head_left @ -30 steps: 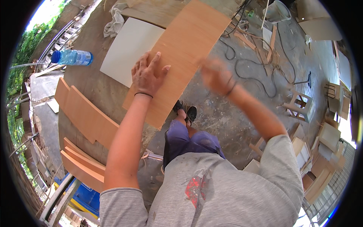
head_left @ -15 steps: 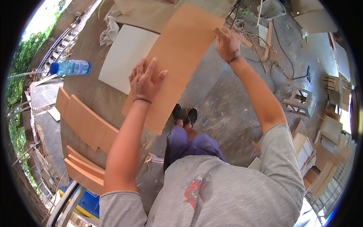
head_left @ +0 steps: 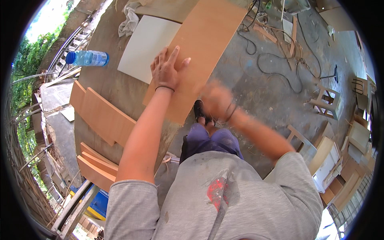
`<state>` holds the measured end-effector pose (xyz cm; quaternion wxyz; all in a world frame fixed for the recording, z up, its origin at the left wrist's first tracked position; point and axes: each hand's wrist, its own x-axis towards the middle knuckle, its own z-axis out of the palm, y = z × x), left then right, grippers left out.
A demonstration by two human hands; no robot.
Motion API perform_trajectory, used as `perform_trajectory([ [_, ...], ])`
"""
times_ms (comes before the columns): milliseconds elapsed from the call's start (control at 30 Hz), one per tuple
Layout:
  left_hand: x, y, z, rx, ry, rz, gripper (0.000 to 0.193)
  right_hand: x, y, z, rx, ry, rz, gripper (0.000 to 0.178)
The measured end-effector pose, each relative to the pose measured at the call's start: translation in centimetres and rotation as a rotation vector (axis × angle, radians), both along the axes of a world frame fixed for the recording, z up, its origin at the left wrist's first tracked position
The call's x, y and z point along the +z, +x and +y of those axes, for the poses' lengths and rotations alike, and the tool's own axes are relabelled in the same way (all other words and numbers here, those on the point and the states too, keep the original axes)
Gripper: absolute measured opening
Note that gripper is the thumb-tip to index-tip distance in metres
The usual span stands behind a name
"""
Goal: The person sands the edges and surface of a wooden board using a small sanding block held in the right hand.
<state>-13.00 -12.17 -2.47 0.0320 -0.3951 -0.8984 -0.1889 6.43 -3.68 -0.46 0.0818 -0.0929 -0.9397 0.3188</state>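
Observation:
A long light-brown wooden board (head_left: 212, 40) lies slantwise across the worktable, its right edge jutting over the floor side. My left hand (head_left: 166, 72) rests flat on the board's left part, fingers spread and thumb out. Close to the near right edge of the board is my right hand (head_left: 216, 100), smeared by motion; its fingers look curled, but I cannot make out whether they hold anything. Beside the board, partly under it, lies a white panel (head_left: 148, 50).
On the worktable (head_left: 102, 76) are a blue-capped water bottle (head_left: 88, 58), a crumpled white cloth (head_left: 129, 20) and several brown board pieces (head_left: 105, 112). Cables (head_left: 276, 76) and wood scraps (head_left: 266, 34) litter the floor at right, near a small stool (head_left: 326, 102).
My right hand has come from the board's far right corner down along its edge toward me. My left hand stays flat on the board. The whole view has shifted slightly.

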Motion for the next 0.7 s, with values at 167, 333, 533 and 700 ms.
perform_trajectory([
  [167, 0.0, 0.1, 1.0, -0.005, 0.043, 0.018, 0.056, -0.5, -3.7, 15.2, -0.351, 0.407, 0.154, 0.032],
  [333, -0.5, 0.2, 0.4, -0.012, 0.061, 0.007, 0.057, -0.2, -2.4, 7.9, -0.24, 0.338, 0.146, 0.035],
  [533, -0.6, -0.2, 0.5, -0.001, 0.053, 0.004, 0.058, 1.4, -1.1, 1.9, 0.11, 0.264, -0.037, 0.033],
  [700, -0.1, -0.1, 0.5, -0.01, 0.008, -0.029, 0.056, -0.1, -6.2, 22.1, -0.397, 0.453, -0.057, 0.044],
])
